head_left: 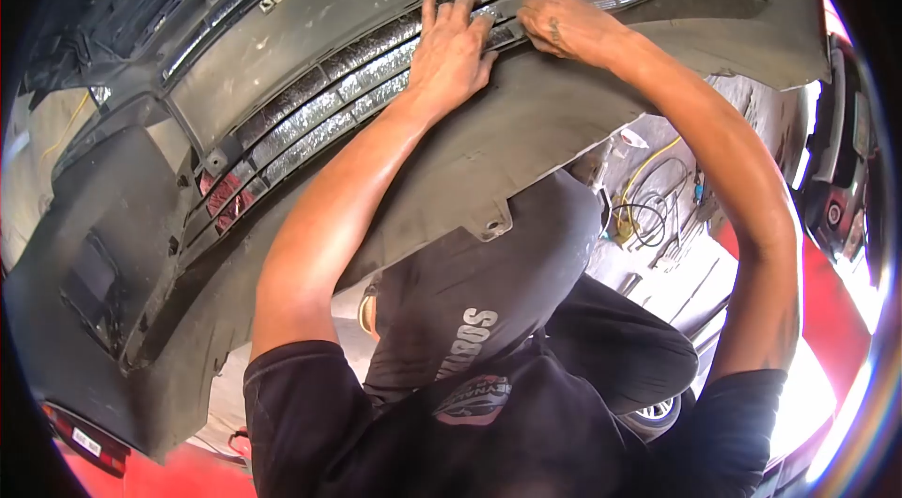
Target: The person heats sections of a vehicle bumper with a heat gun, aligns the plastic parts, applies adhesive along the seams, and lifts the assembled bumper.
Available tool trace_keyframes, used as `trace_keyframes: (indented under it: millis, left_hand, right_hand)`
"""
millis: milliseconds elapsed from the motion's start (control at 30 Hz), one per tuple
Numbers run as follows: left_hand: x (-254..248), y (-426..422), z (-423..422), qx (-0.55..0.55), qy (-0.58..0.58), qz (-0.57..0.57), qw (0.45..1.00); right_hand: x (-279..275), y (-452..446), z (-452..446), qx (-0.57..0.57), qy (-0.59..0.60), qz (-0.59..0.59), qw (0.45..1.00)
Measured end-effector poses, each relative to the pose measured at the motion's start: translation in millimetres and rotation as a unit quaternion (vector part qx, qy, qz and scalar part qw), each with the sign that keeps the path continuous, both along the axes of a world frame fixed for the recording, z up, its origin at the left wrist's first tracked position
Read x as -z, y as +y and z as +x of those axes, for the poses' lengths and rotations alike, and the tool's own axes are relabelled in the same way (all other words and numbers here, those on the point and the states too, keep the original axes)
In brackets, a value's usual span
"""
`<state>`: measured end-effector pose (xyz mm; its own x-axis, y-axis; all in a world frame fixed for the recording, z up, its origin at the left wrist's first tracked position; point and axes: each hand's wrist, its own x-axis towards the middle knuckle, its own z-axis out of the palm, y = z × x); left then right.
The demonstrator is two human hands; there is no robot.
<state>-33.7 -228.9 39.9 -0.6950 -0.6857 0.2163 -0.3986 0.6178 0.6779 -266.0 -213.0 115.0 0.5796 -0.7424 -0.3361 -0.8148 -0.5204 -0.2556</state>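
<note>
A large dark bumper cover point(526, 113) lies across the person's lap, its inner side facing up. A slatted grille point(319, 108) runs diagonally through it, with crinkled silver material showing between the slats. My left hand point(451, 52) rests on the upper part of this grille, fingers spread over the slats and holding nothing. Just to its right, my right hand point(564, 25) is closed at the end of the slats, fingertips pressed against the grille edge. Whatever is between those fingertips is hidden.
Reddish material point(225, 200) shows behind the lower left slats. Coiled cables point(644, 216) lie on the floor at the right. Beyond them are a dark vehicle part point(841, 150) and a red panel point(836, 310). A wheel point(658, 411) shows low right, a tail light point(86, 435) low left.
</note>
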Motion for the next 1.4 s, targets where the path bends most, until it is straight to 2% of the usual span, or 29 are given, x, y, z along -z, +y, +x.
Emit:
trace_keyframes:
  millis: [67, 167, 667, 967, 1400]
  left_hand:
    - [-0.7, 0.2, 0.1, 0.001, 0.009, 0.001, 1.0]
    - [-0.9, 0.5, 0.1, -0.004, 0.01, -0.005, 1.0]
    - [-1.8, 0.0, 0.5, 0.002, 0.012, -0.005, 1.0]
    - [-2.6, -0.1, 1.3, 0.002, 0.018, -0.007, 1.0]
    - [-1.9, -0.1, 1.1, 0.003, 0.016, -0.009, 1.0]
  right_hand:
    - [4.0, 2.2, -4.2, 0.023, 0.005, 0.006, 1.0]
    - [7.3, 5.3, -2.1, -0.004, -0.006, -0.036, 0.999]
    - [10.1, 15.3, 7.5, -0.011, 0.026, -0.069, 0.997]
    - [2.3, 17.4, 14.6, -0.001, 0.082, -0.064, 0.995]
    - [0.6, 19.7, 14.2, 0.002, 0.078, -0.061, 0.995]
